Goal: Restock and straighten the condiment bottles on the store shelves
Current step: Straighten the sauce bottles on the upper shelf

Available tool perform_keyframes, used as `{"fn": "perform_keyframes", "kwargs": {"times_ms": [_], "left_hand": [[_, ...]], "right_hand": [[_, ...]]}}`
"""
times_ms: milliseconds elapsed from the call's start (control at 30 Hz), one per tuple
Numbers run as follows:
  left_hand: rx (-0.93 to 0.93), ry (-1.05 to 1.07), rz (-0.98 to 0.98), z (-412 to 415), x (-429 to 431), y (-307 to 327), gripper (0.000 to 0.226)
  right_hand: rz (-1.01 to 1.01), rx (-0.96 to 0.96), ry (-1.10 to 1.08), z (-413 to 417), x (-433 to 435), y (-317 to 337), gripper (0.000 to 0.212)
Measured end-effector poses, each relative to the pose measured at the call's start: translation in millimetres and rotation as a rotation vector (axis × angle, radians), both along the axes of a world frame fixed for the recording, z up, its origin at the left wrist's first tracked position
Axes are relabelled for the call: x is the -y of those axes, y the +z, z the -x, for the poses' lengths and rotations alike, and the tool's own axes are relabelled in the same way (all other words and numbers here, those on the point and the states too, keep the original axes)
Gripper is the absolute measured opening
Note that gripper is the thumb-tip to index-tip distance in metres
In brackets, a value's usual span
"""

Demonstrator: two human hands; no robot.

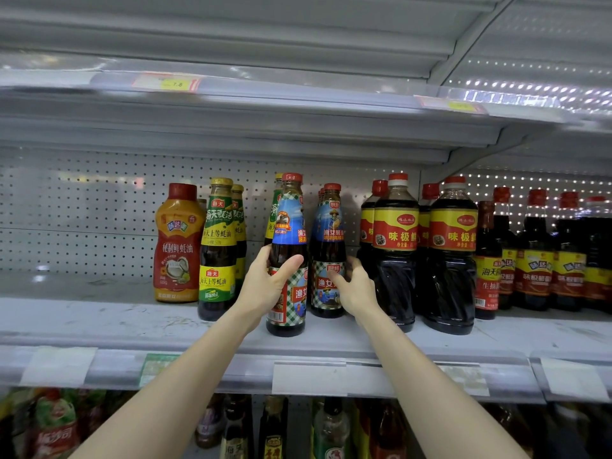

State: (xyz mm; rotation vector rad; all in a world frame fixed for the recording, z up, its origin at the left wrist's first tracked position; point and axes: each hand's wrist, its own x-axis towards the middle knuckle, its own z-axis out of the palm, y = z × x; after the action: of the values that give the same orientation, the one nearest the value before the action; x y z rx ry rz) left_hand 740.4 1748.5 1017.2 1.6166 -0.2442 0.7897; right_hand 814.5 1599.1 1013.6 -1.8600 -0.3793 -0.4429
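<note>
An orange squeeze bottle (177, 246) is standing at the left of the shelf (99, 319), with a green-labelled bottle (217, 250) just beside it on its right. The left grip (268, 286) is wrapping around the middle of a blue-labelled bottle (288, 226), its thumb curling across the front. This bottle is standing upright near the shelf's front edge, ahead of the row. A second blue-labelled bottle (329, 233) is standing just to its right, a little further back. The right grip (356, 289) is reaching around that bottle's lower label, with the thumb lying over the front and the fingers spreading at the right side. I cannot tell whether it is clasping the bottle. Two big dark bottles (395, 246) are standing next, and smaller dark bottles (486, 260) are filling the far right.
</note>
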Motion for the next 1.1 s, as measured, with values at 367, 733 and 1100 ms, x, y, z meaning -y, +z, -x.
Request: {"fn": "perform_keyframes", "kwargs": {"times_ms": [367,733,1100], "left_hand": [[-0.016,0.012,-0.003,0.6,0.7,-0.1,0.031],[-0.068,0.070,0.073,7.5,6.3,1.0,0.040],[-0.134,-0.026,0.033,18.8,28.8,6.9,0.045]], "right_hand": [[-0.002,-0.020,0.000,1.0,0.0,0.0,0.050],[-0.030,0.005,0.030,16.1,14.3,4.5,0.052],[-0.111,-0.027,0.158,35.3,24.6,1.7,0.039]]}}
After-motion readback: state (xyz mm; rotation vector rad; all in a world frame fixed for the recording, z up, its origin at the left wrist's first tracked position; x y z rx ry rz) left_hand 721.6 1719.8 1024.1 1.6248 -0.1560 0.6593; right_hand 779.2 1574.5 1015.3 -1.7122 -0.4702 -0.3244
